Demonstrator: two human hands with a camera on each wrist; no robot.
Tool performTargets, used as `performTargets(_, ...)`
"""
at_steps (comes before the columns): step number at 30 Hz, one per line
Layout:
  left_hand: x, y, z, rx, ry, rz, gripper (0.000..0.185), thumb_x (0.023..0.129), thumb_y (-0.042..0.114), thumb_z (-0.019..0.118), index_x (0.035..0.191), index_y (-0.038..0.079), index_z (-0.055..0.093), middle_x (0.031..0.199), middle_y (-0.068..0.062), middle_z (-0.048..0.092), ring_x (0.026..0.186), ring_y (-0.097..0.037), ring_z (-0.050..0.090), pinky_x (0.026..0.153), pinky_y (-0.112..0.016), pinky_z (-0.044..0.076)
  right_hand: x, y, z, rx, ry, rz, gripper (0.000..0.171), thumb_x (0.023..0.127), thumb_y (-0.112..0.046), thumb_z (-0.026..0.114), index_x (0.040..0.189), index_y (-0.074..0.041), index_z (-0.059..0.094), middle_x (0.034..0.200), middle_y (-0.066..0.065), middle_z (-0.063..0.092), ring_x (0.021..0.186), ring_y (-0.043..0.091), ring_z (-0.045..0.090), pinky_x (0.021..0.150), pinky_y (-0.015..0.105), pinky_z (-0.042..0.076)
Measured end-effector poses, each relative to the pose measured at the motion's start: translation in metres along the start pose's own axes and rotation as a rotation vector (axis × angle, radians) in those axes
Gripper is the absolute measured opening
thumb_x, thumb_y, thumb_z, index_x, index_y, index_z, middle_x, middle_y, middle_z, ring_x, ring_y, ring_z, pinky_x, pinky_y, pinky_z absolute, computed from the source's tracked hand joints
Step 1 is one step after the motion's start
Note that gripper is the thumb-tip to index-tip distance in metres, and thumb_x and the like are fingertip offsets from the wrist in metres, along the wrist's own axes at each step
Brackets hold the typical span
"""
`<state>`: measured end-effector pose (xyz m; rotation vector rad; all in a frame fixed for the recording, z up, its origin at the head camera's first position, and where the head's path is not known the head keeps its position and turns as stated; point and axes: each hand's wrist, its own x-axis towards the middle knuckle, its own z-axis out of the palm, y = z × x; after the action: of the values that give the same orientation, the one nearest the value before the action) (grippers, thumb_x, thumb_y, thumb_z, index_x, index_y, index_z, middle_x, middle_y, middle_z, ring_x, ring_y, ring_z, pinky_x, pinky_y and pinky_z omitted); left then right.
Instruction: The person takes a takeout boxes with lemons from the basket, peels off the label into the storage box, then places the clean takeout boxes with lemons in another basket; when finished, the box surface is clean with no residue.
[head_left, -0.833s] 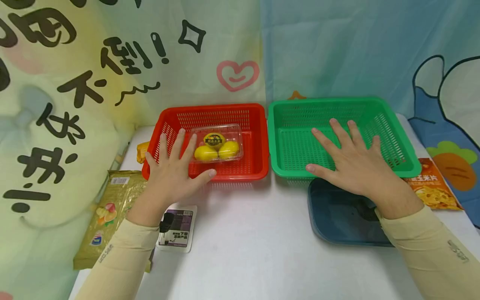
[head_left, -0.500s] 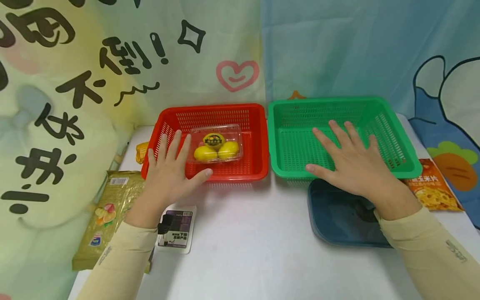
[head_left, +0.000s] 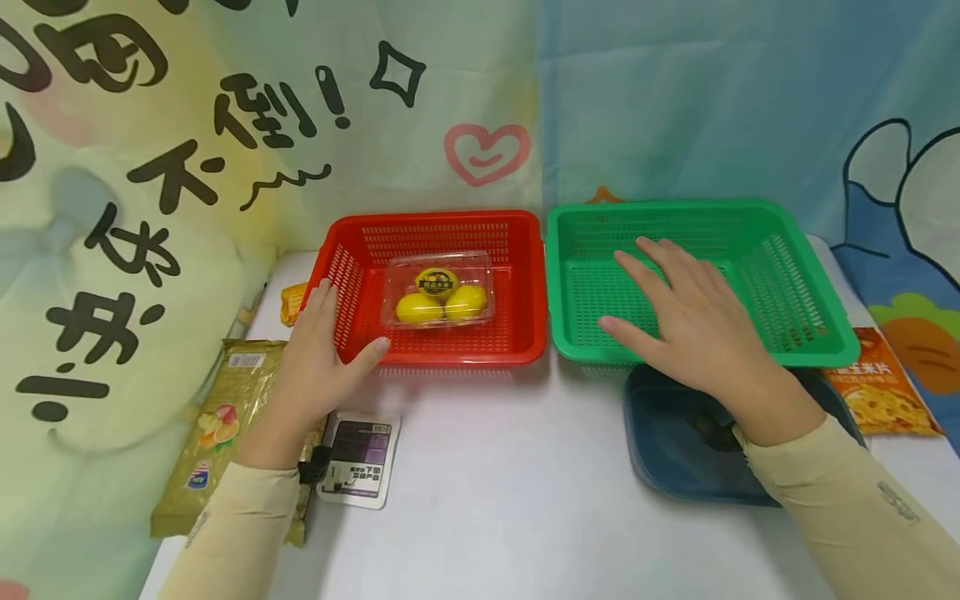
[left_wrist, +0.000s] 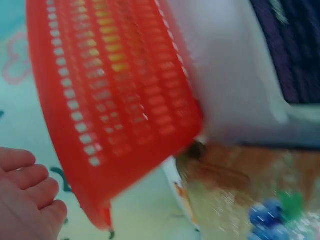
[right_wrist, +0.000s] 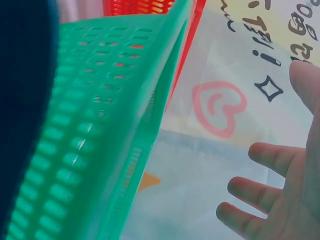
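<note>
1. From where I stand, the left hand [head_left: 309,367] has drawn its spread fingers together and slid outward, leaving the inside of the red basket [head_left: 435,218] for its front left corner.
2. The right hand [head_left: 693,329] has brought its fingers closer together too; it hangs over the front of the green basket [head_left: 660,207], thumb held apart.
3. Neither hand grasps anything: both are released, fingers loose. The left wrist view is blurred, so I can't tell whether any fingertip brushes the red rim.
4. The clear box of yellow fruit [head_left: 438,290] sits where it was, inside the red basket; none of it is in the green one. As I judge it, then, the change is only in the hands, and the work hasn't advanced.
5. Below the left wrist lie a gold packet [head_left: 225,433] and a purple-labelled pack [head_left: 363,457]; below the right, a dark blue container [head_left: 675,467], with an orange snack packet [head_left: 881,387] beside it.
</note>
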<state>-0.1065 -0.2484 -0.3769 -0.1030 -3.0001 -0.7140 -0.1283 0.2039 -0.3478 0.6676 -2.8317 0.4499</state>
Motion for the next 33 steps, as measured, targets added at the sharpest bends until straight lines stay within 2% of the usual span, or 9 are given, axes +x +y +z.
performTargets(7,-0.003,-0.023,-0.002,0.012,0.009,-0.062,0.108,0.093,0.071,0.058,0.167,0.003,0.018,0.176,-0.018,0.013,0.160,-0.047,0.020,0.118,-0.077,0.030,0.020,-0.016,0.001,0.029,-0.029,-0.033,0.080,0.098,-0.048,0.069,0.163,-0.016,0.036,0.169,0.018,0.032,0.155,0.045,0.030,0.125,0.066,0.027)
performTargets(14,-0.007,-0.038,-0.003,-0.004,0.018,-0.090,0.106,0.094,0.069,0.059,0.166,0.000,0.020,0.174,-0.024,0.017,0.161,-0.048,0.017,0.120,-0.077,0.027,0.047,-0.034,0.008,0.028,-0.036,-0.065,0.080,0.098,-0.052,0.066,0.163,-0.014,0.037,0.168,0.018,0.034,0.155,0.042,0.032,0.126,0.064,0.029)
performTargets(21,-0.011,-0.044,-0.001,0.019,0.023,-0.123,0.104,0.095,0.069,0.059,0.165,0.001,0.023,0.174,-0.023,0.019,0.158,-0.051,0.024,0.118,-0.077,0.030,0.071,-0.055,0.013,0.058,-0.071,-0.072,0.082,0.099,-0.057,0.062,0.164,-0.015,0.035,0.169,0.015,0.033,0.155,0.038,0.032,0.127,0.062,0.030)
performTargets(26,-0.012,-0.047,0.001,0.013,0.035,-0.146,0.106,0.094,0.071,0.059,0.166,0.002,0.023,0.173,-0.023,0.021,0.157,-0.051,0.026,0.118,-0.076,0.031,0.088,-0.070,0.016,0.087,-0.123,-0.039,0.083,0.099,-0.061,0.059,0.165,-0.018,0.032,0.171,0.010,0.029,0.156,0.036,0.030,0.127,0.061,0.032)
performTargets(33,-0.012,-0.049,0.003,0.014,0.042,-0.132,0.107,0.094,0.071,0.060,0.165,0.001,0.023,0.172,-0.024,0.023,0.155,-0.051,0.029,0.119,-0.074,0.032,0.114,-0.085,0.023,0.148,-0.178,0.003,0.084,0.097,-0.064,0.060,0.165,-0.022,0.032,0.170,0.007,0.032,0.155,0.032,0.031,0.124,0.061,0.037)
